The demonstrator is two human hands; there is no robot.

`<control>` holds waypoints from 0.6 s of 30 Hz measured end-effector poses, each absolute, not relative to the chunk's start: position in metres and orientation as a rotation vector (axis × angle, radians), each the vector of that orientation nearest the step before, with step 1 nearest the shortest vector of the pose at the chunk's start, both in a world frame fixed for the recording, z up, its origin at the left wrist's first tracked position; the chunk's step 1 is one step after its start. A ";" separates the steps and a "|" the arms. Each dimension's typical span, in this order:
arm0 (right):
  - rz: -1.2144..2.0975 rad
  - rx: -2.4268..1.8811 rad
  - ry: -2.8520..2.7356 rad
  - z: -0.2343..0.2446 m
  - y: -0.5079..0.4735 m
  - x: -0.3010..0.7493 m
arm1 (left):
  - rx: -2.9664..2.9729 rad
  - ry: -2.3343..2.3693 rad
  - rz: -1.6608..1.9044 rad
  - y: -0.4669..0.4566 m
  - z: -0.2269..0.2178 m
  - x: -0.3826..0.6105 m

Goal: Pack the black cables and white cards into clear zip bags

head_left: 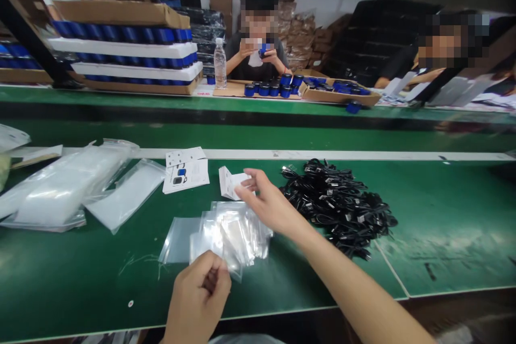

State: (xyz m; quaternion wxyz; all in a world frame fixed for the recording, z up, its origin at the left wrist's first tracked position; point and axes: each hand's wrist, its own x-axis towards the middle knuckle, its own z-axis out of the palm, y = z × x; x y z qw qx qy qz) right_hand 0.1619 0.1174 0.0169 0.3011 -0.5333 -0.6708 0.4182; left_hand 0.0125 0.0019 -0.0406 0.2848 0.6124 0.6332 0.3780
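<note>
Left hand [197, 295] pinching clear plastic bags [231, 234], narrow grip.
Right hand [272, 207] stretched far, grip wide against white cards [230, 183]; black cables [338, 204] just right, green surface [80, 279].

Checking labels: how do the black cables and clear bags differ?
The black cables are an opaque, tangled heap; the clear plastic bags are a flat, see-through stack. The cables lie beside the right hand; the bags lie under it, at the left hand. Both rest on the green bench.

On my feed I get a bare left hand [197, 295], a bare right hand [270, 204] with its slender right forearm [355, 285], and a pale strip of cloth [245, 339] cut off at the bottom edge.
</note>
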 end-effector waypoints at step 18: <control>1.697 -1.575 -1.509 0.006 0.184 0.148 | 1.639 1.698 0.999 0.005 -0.040 0.015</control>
